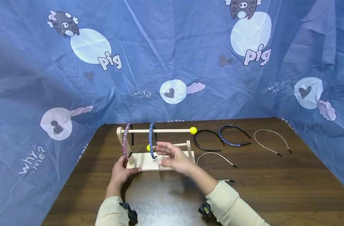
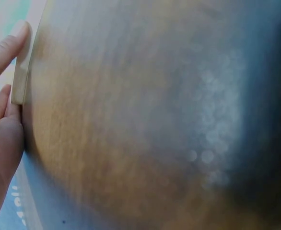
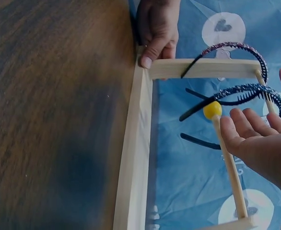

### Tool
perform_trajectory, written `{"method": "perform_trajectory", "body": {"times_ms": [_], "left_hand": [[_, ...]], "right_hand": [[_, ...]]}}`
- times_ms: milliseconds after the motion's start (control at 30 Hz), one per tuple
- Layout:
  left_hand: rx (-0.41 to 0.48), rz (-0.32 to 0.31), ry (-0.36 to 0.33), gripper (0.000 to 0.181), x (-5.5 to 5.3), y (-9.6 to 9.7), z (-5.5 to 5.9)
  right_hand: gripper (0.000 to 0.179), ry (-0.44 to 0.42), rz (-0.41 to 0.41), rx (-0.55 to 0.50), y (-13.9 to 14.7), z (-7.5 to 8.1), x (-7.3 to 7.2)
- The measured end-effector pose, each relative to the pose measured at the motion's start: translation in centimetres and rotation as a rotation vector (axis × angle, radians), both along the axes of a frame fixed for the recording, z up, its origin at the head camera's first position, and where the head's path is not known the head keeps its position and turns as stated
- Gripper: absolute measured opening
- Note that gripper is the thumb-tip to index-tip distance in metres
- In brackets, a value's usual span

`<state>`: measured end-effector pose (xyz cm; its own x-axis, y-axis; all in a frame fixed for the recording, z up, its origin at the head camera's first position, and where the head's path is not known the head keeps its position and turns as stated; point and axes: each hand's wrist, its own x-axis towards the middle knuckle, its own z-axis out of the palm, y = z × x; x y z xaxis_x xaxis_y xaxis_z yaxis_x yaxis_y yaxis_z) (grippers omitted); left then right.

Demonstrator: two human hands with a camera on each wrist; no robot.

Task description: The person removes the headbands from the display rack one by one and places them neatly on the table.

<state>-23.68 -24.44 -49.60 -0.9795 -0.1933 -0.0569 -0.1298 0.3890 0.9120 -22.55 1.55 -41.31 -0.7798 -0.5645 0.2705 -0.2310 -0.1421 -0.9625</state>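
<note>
A pale wooden rack [image 1: 144, 163] stands on the table, two rods ending in yellow balls. On its upper rod hang a pink glittery headband [image 1: 124, 142], at the left upright, and a blue glittery headband [image 1: 150, 138] further right. My left hand [image 1: 122, 172] holds the base's left end; in the left wrist view its thumb [image 2: 7, 52] lies along the board's edge. Beside the blue headband, my right hand [image 1: 176, 158] is raised with its fingers extended and nothing held. In the right wrist view those fingers [image 3: 248, 127] are near the lower rod's yellow ball [image 3: 212, 110].
Right of the rack lie a black headband [image 1: 207, 149], a second blue headband [image 1: 231, 143] and a beige braided headband [image 1: 263, 146]. Nearer are another braided headband [image 1: 217, 153] and one partly behind the right forearm [image 1: 224, 180]. Blue printed cloth [image 1: 172, 62] surrounds the table [image 1: 273, 194].
</note>
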Motion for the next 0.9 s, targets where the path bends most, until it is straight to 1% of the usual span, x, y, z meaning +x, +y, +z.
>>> {"method": "perform_trajectory", "body": {"times_ms": [133,300,600,667,833,900], "left_hand": [[0.009,0.005,-0.001,0.080,0.0,-0.1,0.0],[0.008,0.011,-0.004,0.081,0.0,-0.1,0.1],[-0.008,0.003,-0.005,0.081,0.0,-0.2,0.2],[-0.008,0.001,-0.002,0.080,0.0,-0.2,0.2],[-0.003,-0.002,0.008,0.078,0.1,-0.1,0.3],[-0.002,-0.002,0.009,0.077,0.2,-0.1,0.2]], "right_hand": [[0.061,-0.010,-0.003,0.007,-0.5,0.0,0.2],[0.055,-0.002,-0.042,0.019,-0.7,-0.1,0.3],[0.035,0.018,-0.160,-0.005,-0.6,-0.6,-0.2],[0.032,0.021,-0.167,-0.001,-0.6,-0.3,-0.1],[0.026,0.013,-0.189,0.018,-0.5,1.4,1.0],[0.024,0.002,-0.203,0.019,-0.5,1.8,1.3]]}}
